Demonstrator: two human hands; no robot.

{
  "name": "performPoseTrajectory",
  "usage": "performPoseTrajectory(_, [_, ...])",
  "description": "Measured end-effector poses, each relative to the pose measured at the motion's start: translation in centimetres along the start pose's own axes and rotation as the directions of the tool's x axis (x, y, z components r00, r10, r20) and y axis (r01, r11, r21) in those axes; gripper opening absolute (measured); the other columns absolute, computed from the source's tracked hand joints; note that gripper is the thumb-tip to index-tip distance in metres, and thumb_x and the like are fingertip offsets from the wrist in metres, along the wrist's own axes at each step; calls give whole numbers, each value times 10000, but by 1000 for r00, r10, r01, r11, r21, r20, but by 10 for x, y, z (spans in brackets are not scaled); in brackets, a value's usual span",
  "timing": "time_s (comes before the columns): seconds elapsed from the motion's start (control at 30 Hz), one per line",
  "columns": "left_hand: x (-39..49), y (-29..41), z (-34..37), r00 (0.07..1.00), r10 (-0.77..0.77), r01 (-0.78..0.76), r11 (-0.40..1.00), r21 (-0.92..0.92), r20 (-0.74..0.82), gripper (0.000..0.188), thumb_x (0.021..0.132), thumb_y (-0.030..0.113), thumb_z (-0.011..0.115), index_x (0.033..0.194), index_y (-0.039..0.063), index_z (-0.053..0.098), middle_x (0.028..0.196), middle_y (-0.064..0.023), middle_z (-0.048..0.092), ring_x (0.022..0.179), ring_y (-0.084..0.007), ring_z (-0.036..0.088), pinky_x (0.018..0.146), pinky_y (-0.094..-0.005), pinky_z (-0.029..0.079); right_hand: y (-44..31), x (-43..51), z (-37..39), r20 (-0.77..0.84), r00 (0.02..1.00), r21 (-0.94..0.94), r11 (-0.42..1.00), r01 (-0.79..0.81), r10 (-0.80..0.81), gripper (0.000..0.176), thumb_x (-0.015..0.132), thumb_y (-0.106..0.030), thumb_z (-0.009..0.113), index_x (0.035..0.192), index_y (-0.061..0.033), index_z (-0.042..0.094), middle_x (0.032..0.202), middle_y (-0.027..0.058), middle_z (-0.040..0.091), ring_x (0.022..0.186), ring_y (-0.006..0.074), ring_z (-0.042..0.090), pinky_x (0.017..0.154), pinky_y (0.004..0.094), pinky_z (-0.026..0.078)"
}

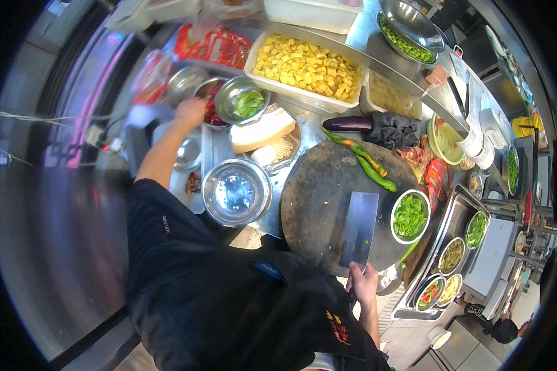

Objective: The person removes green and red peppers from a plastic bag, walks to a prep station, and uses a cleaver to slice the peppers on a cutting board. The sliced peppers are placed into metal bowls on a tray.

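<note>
My right hand [363,282] grips the handle of a Chinese cleaver [359,227], whose broad blade lies over a round chopping block [311,195]. Two long green peppers [370,168], one with orange patches, rest near the block's far edge. Sliced green pepper [409,217] fills a white-rimmed bowl at the block's right side. At the far left, my left hand [192,112] is at a metal bowl of red chillies [212,109]; its fingertips are hard to make out. Beside that bowl, green slices [249,103] lie in another steel bowl [223,104].
A tub of yellow cubes [308,65] stands behind. Pork belly [262,130] and enoki mushrooms [276,150] lie left of the block, by nested steel bowls [236,192]. An eggplant [348,124] sits behind it. At right, a steel tray [462,204] holds several filled bowls. A person [503,330] is farther off.
</note>
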State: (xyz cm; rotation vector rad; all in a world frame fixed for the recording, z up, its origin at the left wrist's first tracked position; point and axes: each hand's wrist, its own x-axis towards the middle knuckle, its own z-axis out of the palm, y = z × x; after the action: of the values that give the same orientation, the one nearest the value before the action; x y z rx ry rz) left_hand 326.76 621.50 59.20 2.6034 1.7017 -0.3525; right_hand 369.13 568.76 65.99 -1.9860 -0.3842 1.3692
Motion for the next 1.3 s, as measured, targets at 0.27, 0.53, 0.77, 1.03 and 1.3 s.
performPoseTrajectory(0.27, [-6, -3, -68, 985, -171, 159, 917, -365, 1, 387, 987, 365, 613, 1289, 144, 709, 1183, -214, 715, 1109, -324, 701, 951, -433, 526, 21, -6, -14, 23, 1000, 37, 999, 8, -9, 234, 1016, -167, 636, 850, -2, 641, 559, 31, 579, 412, 119, 538, 405, 281, 427])
performPoseTrajectory(0.53, [-126, 332, -78, 787, 488, -613, 558, -559, -376, 258, 964, 152, 613, 1192, 73, 704, 1208, -115, 700, 1190, -293, 623, 1014, -404, 502, 61, -22, -74, -116, 993, -171, 985, 19, -39, 251, 1000, -226, 670, 1017, 23, 703, 610, 25, 616, 486, 92, 570, 468, 282, 474])
performPoseTrajectory(0.77, [-199, 459, 4, 717, 614, -696, 601, -392, -331, 335, 890, 114, 670, 1224, 90, 680, 1186, -106, 642, 1078, -319, 588, 954, -437, 488, 87, -19, -115, -130, 979, -300, 947, 111, -156, 312, 985, -284, 663, 1015, 22, 713, 650, 144, 667, 575, 226, 672, 588, 381, 534])
performPoseTrajectory(1.03, [-223, 449, 3, 732, 526, -673, 653, -346, -432, 449, 829, 187, 759, 1255, 80, 662, 1325, -128, 586, 1219, -350, 535, 1034, -460, 453, 97, 0, -134, -18, 951, -390, 878, 277, -308, 328, 958, -269, 667, 864, 43, 634, 749, 284, 662, 773, 454, 697, 673, 473, 529])
performPoseTrajectory(1.3, [-243, 438, 18, 713, 529, -699, 589, -406, -460, 184, 862, 84, 745, 1043, 51, 728, 1108, -98, 637, 1021, -327, 603, 878, -418, 517, 82, -4, -128, 36, 899, -508, 766, 393, -437, 306, 964, -247, 654, 847, 31, 601, 725, 285, 654, 740, 479, 673, 667, 535, 527])
